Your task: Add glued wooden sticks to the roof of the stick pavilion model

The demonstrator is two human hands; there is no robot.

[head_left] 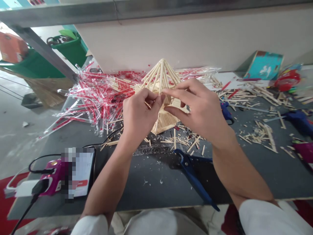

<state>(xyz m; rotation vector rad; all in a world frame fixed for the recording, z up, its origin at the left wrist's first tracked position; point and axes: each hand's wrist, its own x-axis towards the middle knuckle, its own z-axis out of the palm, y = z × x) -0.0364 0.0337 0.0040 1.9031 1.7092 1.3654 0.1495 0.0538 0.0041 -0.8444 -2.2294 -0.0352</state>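
Note:
A small house-like model of pale wooden sticks (161, 73), with a pointed roof, stands on the dark table behind my hands. My left hand (140, 112) is closed in a pinch at the front of the model, thumb against the bent index finger. Whatever lies in that pinch is too small or hidden to make out. From the right, my right hand (198, 109) reaches in with thumb and index finger apart. Its index fingertip is by the left thumb, at a roof stick. Both hands cover part of the model's middle.
Blue cutting pliers (193, 179) lie in front, by a clear ruler (154, 149). Left are plastic-wrapped sticks (97, 98), a phone (84, 173) and a purple power strip (52, 176) with cables. Blue glue guns (299, 120) and stick scraps (264, 135) lie right.

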